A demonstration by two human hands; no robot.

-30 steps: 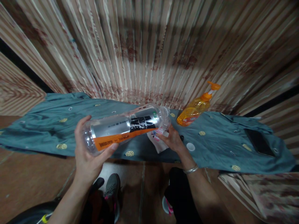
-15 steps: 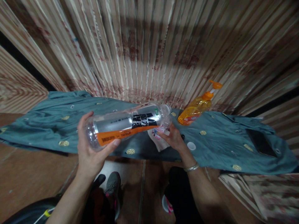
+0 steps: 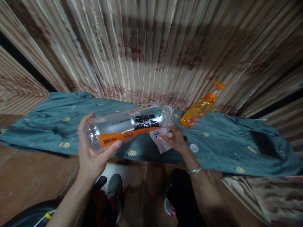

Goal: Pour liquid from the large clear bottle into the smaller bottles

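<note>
My left hand [image 3: 91, 154] grips the base end of a clear plastic bottle [image 3: 129, 126] with a silver, black and orange label. The bottle lies nearly level in the air, its open neck pointing right. Under the neck my right hand [image 3: 174, 142] pinches a small white packet [image 3: 160, 142] with red and blue print. The bottle's white cap [image 3: 193, 148] lies on the teal cloth [image 3: 227, 148] just right of my right hand.
An orange pump bottle of liquid soap [image 3: 201, 107] stands on the cloth at the back right. A dark phone [image 3: 264, 144] lies on the cloth at the far right. Striped curtains hang behind. My shoes [image 3: 113, 189] are on the tiled floor below.
Over the second the bottle and both hands rose slightly and the view shifted a little. In the last half second almost nothing moved.
</note>
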